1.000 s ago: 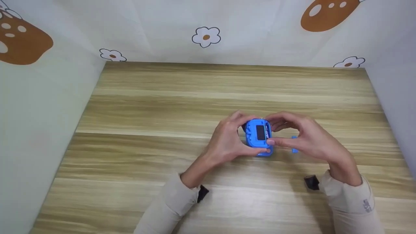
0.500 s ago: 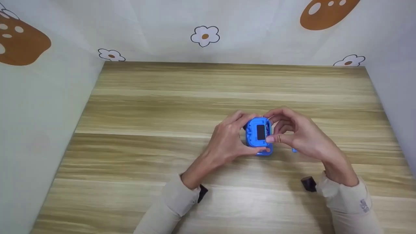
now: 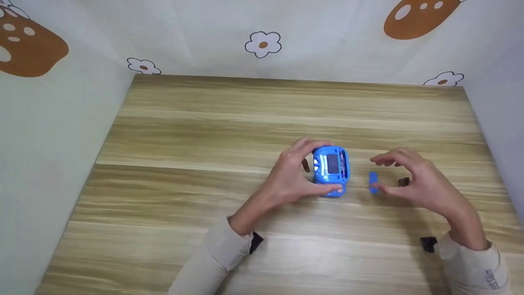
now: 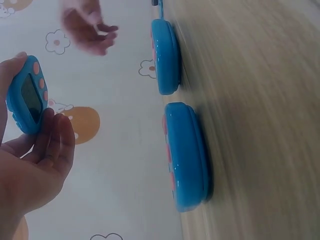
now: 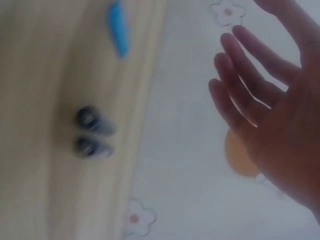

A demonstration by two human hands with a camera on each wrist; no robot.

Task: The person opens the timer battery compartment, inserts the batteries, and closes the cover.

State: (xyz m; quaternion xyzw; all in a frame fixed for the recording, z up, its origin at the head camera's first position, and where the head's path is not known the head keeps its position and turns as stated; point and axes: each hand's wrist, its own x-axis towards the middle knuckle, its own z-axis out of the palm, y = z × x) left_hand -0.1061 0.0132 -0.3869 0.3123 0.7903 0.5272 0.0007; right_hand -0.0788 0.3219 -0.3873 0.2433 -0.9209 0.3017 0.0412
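My left hand [image 3: 292, 174] grips a blue digital timer [image 3: 330, 168] by its edges, its back turned up in the head view. A long battery slot [image 3: 344, 164] lies uncovered along its right side, with dark battery shapes in it. The left wrist view shows the timer's grey screen [image 4: 31, 96] and pink buttons [image 4: 42, 83]. My right hand [image 3: 425, 182] hovers to the right with fingers apart, holding nothing. Overlapped by its thumb in the head view is a small blue battery cover [image 3: 373, 180]. Two dark batteries [image 5: 89, 119] are on the table beside that hand.
Two more blue devices, a nearer one [image 4: 187, 157] and a farther one [image 4: 166, 57], rest on the wood-grain table [image 3: 204, 135] in the left wrist view. A pale wall [image 3: 204, 37] printed with flowers rises behind the table, with side walls left and right.
The right hand has let go of the timer's right edge and moved right, its fingers spreading. The battery slot is now in plain sight. The left hand still grips the timer.
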